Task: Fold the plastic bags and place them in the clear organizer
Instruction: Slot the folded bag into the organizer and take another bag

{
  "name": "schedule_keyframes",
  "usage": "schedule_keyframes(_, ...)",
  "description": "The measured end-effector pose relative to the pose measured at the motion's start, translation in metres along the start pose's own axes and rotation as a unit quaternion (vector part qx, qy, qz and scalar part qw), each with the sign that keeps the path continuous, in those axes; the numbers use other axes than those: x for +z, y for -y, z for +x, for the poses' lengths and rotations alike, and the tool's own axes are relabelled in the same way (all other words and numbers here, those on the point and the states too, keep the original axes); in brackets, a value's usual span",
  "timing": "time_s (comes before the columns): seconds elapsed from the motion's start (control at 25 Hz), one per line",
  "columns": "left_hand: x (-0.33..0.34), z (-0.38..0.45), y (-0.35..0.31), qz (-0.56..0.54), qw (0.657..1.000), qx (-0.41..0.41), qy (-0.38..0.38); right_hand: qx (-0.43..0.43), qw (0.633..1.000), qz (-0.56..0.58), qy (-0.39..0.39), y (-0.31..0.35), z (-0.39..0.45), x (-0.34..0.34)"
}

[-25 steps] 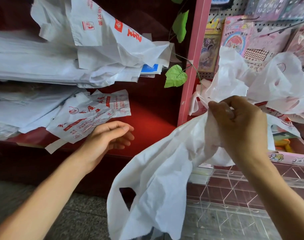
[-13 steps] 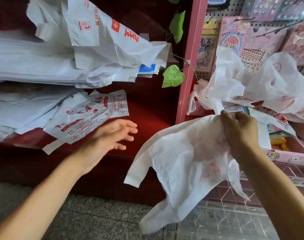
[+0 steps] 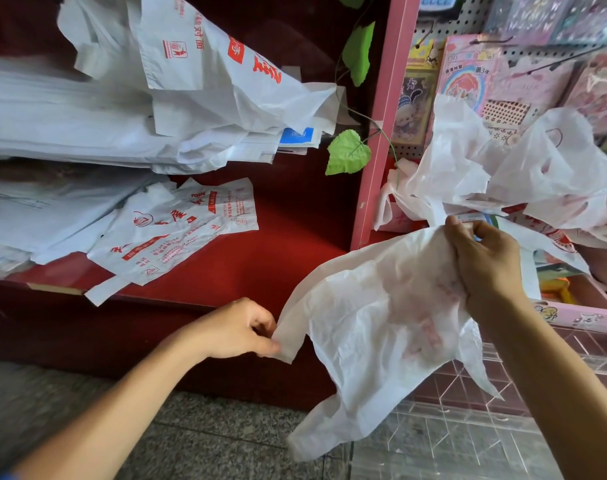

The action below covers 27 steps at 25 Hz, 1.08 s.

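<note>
Head view. One plastic bag [image 3: 374,327] is held in the air between both hands, in front of the red shelf [image 3: 267,258] and above the near corner of the clear organizer [image 3: 468,441]. The right hand [image 3: 485,268] has its grip clamped on the upper edge of the bag, fingers curled and thumb pinching the film. The left hand [image 3: 236,329] has its grip closed on one handle loop at the bag's lower left end, pinched between thumb and fingers.

Key relation: the bag's long axis runs on a diagonal from the right hand, high and to the right, down to the left hand, low and to the left. The remaining film hangs slack below this line, with a second handle loop trailing toward the floor [image 3: 191,441]. The organizer lies directly below the right forearm, so the right hand is the nearer one for placing. The bag is not yet folded; flattening it along the held axis is judged the step in hand.

Count: one bag in the hands; one organizer, its dividers visible and no bag seen inside. A loose pile of bags [image 3: 523,174] sits behind the right hand, probably three or more; the crumpling prevents a firm count.
</note>
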State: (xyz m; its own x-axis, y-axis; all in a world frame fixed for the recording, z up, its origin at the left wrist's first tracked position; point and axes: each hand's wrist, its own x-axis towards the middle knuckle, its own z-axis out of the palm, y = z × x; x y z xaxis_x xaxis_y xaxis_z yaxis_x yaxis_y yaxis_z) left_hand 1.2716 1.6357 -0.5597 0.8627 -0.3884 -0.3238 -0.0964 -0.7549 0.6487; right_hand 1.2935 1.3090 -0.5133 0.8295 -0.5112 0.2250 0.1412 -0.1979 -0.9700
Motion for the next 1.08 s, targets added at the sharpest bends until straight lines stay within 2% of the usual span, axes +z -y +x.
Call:
schedule_keyframes(0.08, -0.015, -0.003, 0.005, -0.001, 1.0, -0.009, -0.026, -0.016, 1.0, -0.015, 0.004, -0.003, 0.003, -0.002)
schedule_keyframes(0.2, -0.04, -0.017, 0.019, -0.093, 0.993, -0.016, -0.077, -0.041, 0.998, -0.046, 0.016, -0.01, 0.009, -0.007)
schedule_keyframes(0.28, -0.053, -0.027, 0.031, -0.134, 0.988, -0.014, -0.08, -0.039, 0.996, -0.073, 0.023, -0.016, 0.012, -0.009)
schedule_keyframes(0.4, -0.064, -0.038, 0.044, -0.094, 0.991, -0.044, -0.082, -0.049, 0.991, -0.118, 0.031, -0.017, 0.011, -0.004)
schedule_keyframes(0.52, -0.063, -0.036, 0.045, -0.064, 0.989, -0.042, -0.127, -0.083, 0.987, -0.129, 0.052, -0.001, 0.001, 0.005)
schedule_keyframes(0.6, -0.058, -0.033, 0.034, -0.062, 0.982, -0.007, -0.177, -0.106, 0.982, -0.101, 0.116, 0.012, -0.013, 0.012)
schedule_keyframes(0.68, -0.051, -0.032, 0.011, -0.025, 0.979, 0.055, -0.194, -0.136, 0.966, -0.072, 0.207, 0.025, -0.033, 0.021)
schedule_keyframes(0.84, -0.028, -0.037, -0.042, 0.014, 0.978, 0.17, -0.117, -0.171, 0.907, 0.008, 0.385, 0.046, -0.076, 0.043)
schedule_keyframes(0.96, -0.018, -0.035, -0.06, 0.022, 0.978, 0.194, -0.077, -0.174, 0.88, 0.023, 0.442, 0.052, -0.088, 0.045)
schedule_keyframes(1.08, -0.018, -0.032, -0.053, -0.046, 0.983, 0.16, -0.076, -0.105, 0.884, 0.071, 0.45, 0.049, -0.078, 0.039)
